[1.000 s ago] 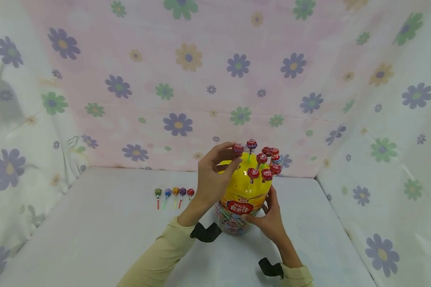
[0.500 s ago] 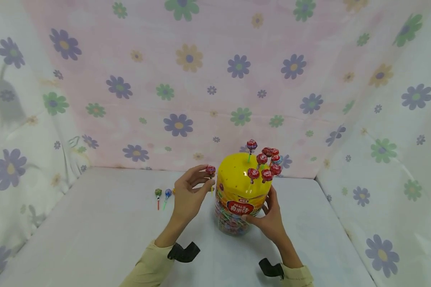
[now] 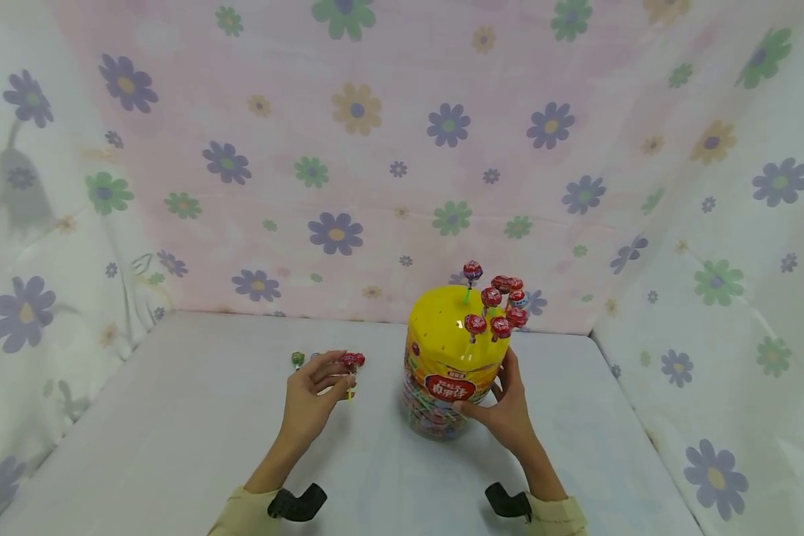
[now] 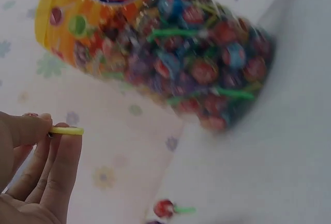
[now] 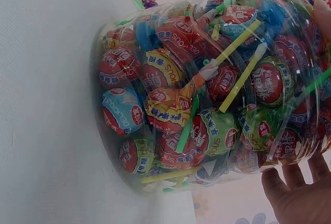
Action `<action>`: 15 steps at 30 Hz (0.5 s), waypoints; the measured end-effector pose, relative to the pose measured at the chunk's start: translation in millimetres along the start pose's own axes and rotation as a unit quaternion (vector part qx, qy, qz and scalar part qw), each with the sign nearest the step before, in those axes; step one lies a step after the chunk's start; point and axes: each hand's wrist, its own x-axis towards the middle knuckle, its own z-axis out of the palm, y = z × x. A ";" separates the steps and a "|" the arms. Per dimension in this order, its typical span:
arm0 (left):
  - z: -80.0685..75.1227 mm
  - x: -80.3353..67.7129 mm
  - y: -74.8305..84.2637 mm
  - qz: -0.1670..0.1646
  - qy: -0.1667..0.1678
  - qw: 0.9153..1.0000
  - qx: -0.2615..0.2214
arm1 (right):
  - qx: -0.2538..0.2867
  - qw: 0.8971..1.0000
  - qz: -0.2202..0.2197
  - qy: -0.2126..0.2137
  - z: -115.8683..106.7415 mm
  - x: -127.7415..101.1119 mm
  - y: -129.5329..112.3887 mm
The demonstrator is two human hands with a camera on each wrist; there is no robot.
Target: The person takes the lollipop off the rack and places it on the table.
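Observation:
My left hand (image 3: 311, 394) pinches a red-wrapped lollipop (image 3: 349, 359) by its stick, its wrapped head up in the head view. The yellow stick end (image 4: 70, 131) pokes out between thumb and fingers in the left wrist view. Below and behind this hand lies a row of lollipops, mostly hidden by it; a green one (image 3: 298, 358) shows at the left. My right hand (image 3: 505, 417) grips the side of a big clear jar (image 5: 207, 105) packed with lollipops. Several red lollipops (image 3: 475, 325) stand by their sticks in the jar's yellow lid (image 3: 435, 316).
The jar stands upright on a white-covered table (image 3: 174, 417). Flower-patterned cloth (image 3: 375, 179) walls in the table's back and sides. On the table, a red lollipop with a green stick (image 4: 164, 208) lies close to my left hand.
My left hand has drawn back from the jar's lid, leftward and down, carrying the red lollipop over to the row on the table. My right hand has kept its grip on the jar.

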 end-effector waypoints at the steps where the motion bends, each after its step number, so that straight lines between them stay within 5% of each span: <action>1: -4.3 -1.0 -4.0 -0.009 0.001 1.000 0.006 | -0.001 1.000 -0.001 0.000 -0.2 -0.3 -0.1; 6: -28.8 -2.6 -26.0 -0.058 0.015 0.997 0.047 | 0.000 1.000 -0.011 0.003 -1.1 -0.5 -1.2; 15: -80.2 9.6 -46.5 -0.114 0.095 0.981 0.125 | 0.002 1.000 -0.003 -0.002 0.3 -0.5 -0.8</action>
